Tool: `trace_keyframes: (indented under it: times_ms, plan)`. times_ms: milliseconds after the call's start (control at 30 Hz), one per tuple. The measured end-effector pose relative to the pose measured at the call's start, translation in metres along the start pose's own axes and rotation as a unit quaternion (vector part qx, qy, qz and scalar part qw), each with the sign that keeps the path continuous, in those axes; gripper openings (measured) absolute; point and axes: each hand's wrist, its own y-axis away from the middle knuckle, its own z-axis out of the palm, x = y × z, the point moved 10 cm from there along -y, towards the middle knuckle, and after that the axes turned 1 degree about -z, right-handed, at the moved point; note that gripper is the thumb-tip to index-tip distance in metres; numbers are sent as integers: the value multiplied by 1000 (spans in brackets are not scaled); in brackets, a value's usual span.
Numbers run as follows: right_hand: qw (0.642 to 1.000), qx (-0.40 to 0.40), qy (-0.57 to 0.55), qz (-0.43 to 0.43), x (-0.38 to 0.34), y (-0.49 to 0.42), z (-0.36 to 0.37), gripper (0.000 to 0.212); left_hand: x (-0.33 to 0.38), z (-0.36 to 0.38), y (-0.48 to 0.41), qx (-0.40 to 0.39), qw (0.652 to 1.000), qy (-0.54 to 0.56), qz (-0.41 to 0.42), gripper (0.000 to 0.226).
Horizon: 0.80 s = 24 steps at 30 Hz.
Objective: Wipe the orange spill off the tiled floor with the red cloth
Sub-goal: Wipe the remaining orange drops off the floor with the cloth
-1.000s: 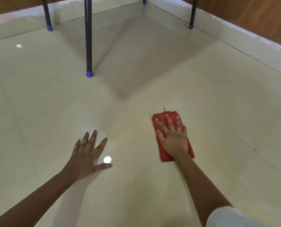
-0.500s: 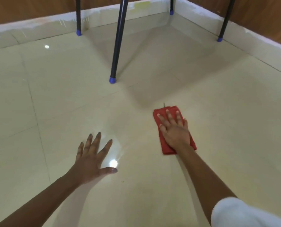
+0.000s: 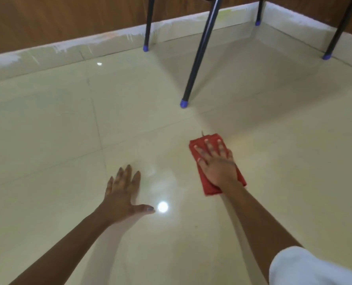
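Observation:
A folded red cloth (image 3: 209, 188) lies flat on the glossy cream tiled floor (image 3: 68, 130). My right hand (image 3: 217, 163) presses down on the cloth with straight, spread fingers and covers most of it. My left hand (image 3: 122, 195) rests flat on the bare tile to the left of the cloth, fingers straight and thumb out. A faint yellowish tint shows on the tile to the right of the cloth; I see no distinct orange spill.
A black chair leg with a blue foot (image 3: 184, 103) stands just beyond the cloth. More blue-footed legs stand at the back (image 3: 146, 48) and far right (image 3: 327, 56). A tiled skirting (image 3: 47, 52) under wood-panelled walls bounds the floor. A light reflection (image 3: 162, 206) glares near my left thumb.
The view has swung left, so the chair legs sit further right in the frame. My right hand stays pressed on the cloth and my left hand stays flat on the tile.

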Motion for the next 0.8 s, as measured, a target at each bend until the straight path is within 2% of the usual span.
trace_keyframes:
  times_ms: [100,233,333,400,500,567,633,700,800]
  plan:
    - [1000,14,-13,9,-42,-22,0,51,-16,4,1,-4,1000,14,-12,134]
    - [991,11,-10,-136,-158,-14,18,50,-15,6,0,6,1000,22,-12,136]
    - [981,22,2,-195,-184,6,22,49,-16,2,1,11,999,43,-5,143]
    - [988,26,-4,-150,-160,-3,17,48,-22,0,6,18,998,59,3,143]
    - [1000,16,-11,-24,-127,-26,14,50,-52,1,17,34,998,45,-36,138]
    - [1000,11,-3,0,-137,-34,15,52,-65,5,21,38,997,43,-58,138]
    - [999,-1,2,-32,-167,-37,18,52,-67,10,19,32,996,51,-61,138]
    - [995,-18,2,-101,-202,-30,23,51,-66,9,18,31,996,61,-62,141]
    - [984,-18,17,-179,-234,10,32,51,-66,5,19,25,995,79,-62,146]
